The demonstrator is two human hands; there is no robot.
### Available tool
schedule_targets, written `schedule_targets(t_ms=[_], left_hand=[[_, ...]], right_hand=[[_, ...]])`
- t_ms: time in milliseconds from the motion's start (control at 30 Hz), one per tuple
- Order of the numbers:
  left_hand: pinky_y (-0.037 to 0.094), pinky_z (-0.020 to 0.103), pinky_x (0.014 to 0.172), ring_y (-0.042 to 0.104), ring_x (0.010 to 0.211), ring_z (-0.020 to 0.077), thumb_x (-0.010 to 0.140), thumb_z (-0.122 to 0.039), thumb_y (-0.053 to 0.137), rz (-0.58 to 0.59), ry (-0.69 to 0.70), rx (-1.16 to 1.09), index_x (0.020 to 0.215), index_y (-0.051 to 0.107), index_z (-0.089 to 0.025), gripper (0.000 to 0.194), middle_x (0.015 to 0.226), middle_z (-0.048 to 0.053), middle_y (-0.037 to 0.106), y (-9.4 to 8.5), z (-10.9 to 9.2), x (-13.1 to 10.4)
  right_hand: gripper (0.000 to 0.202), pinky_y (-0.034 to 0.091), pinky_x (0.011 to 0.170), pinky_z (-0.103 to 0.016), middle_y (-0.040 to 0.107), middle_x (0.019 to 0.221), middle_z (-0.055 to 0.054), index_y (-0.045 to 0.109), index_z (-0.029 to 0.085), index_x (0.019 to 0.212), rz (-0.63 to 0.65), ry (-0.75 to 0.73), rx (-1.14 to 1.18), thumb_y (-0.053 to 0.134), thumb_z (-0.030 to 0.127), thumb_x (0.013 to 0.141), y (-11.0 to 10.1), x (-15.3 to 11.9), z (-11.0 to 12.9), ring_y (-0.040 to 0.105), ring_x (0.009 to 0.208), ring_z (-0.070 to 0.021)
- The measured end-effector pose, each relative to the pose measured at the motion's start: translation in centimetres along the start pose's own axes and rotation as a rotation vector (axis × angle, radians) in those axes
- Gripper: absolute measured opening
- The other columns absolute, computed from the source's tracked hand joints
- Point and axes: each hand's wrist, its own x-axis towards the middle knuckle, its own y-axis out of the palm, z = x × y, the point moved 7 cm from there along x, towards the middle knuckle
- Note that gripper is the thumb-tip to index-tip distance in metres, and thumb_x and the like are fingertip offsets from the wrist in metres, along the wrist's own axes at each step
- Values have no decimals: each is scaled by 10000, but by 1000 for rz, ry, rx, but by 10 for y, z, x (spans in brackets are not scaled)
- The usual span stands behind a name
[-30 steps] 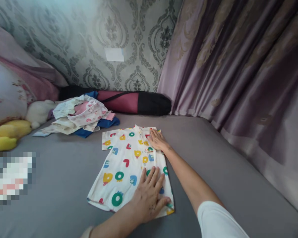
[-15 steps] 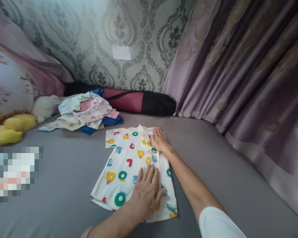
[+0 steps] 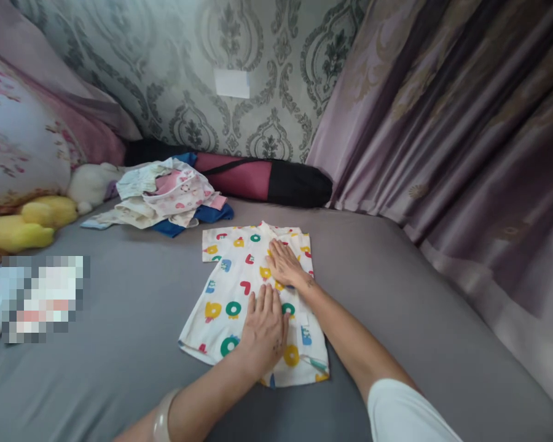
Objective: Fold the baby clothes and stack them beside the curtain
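A small white short-sleeved shirt [image 3: 225, 285] printed with coloured letters and animal shapes lies spread on the grey bedsheet, its collar pointing away from me. My left hand [image 3: 263, 328] rests flat on the lower middle of the shirt, fingers extended. Higher up, near the collar, my right hand [image 3: 284, 264] lies palm down on the fabric, its fingers stretched out too. Part of the print is hidden under both hands. The right side of the shirt shows an uneven, partly overlapped layer near the hem.
A heap of clothes [image 3: 170, 193] lies at the back left, before a maroon and black long bag [image 3: 239, 178] along the wall. Yellow plush toys [image 3: 50, 212], a white plush toy [image 3: 92, 184] and folded cloth [image 3: 0, 301] are at left. Curtains [image 3: 396, 123] hang at right.
My right hand has slid left from the shirt's right sleeve toward its middle. My left hand has shifted slightly on the lower front. The view has tilted a little.
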Motion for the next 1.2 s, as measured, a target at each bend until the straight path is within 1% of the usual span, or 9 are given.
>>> schedule_targets(t_ms=[133,233,367,500,700,867,967,1100,1200], left_hand=[[311,489,1104,349,1376,297,960,-342,315,18,115,-44,1360,456,-56,511,1451,193,423,-9,-15,-6],[303,473,1110,335,1382,299,941,-312,347,99,160,-52,1378,428,-55,514,1469,193,398,-9,-21,-11],[294,478,1109,284,1397,342,861,-208,442,221,130,0,1405,363,4,589,1487,243,336,-2,-14,-12],[319,471,1093,318,1381,345,891,-186,376,272,96,-11,1390,380,14,537,1469,256,362,-1,-8,-9],[344,484,1073,357,1364,333,924,-189,324,250,103,-80,1382,390,-11,495,1443,267,393,-12,1,-6],[326,460,1089,356,1365,327,930,-213,336,275,96,-62,1369,387,-5,489,1439,263,401,-19,15,-3],[330,452,1084,353,1366,328,940,-224,313,283,60,-36,1361,375,13,487,1438,271,397,-24,28,-5],[311,428,1099,354,1365,317,943,-256,325,237,25,-33,1340,370,11,480,1426,268,410,-35,57,-9],[331,412,1082,387,1339,307,936,-247,333,181,-67,-21,1293,401,-18,429,1396,261,440,-44,90,-8]], right_hand=[[676,132,1180,-372,140,1584,-88,161,95,1517,-73,22,250,46,467,964,-28,-17,-16,95,1457,-162],[679,101,1186,-400,104,1589,-91,141,102,1521,-173,28,195,104,488,964,-45,-57,-24,58,1461,-177],[637,77,1186,-413,136,1578,-128,183,51,1506,-139,86,-42,158,395,970,-27,-109,-18,71,1461,-201],[622,102,1183,-401,164,1572,-125,208,44,1499,-57,132,-119,186,358,963,-8,-125,-10,114,1456,-213],[624,97,1184,-435,132,1577,-110,151,76,1517,-110,117,-127,176,368,966,-29,-152,9,70,1460,-210],[613,128,1184,-435,172,1566,-124,213,60,1501,-28,104,-95,194,362,969,-5,-175,17,108,1455,-218],[614,118,1189,-427,162,1568,-127,227,44,1494,-30,102,-91,183,374,978,-7,-181,23,104,1455,-217],[614,124,1194,-427,101,1580,-96,156,74,1515,-114,33,-95,183,384,985,-24,-199,45,49,1459,-204],[610,151,1194,-436,119,1577,-89,129,105,1524,-105,-4,-81,200,384,986,-16,-213,58,67,1458,-207]])
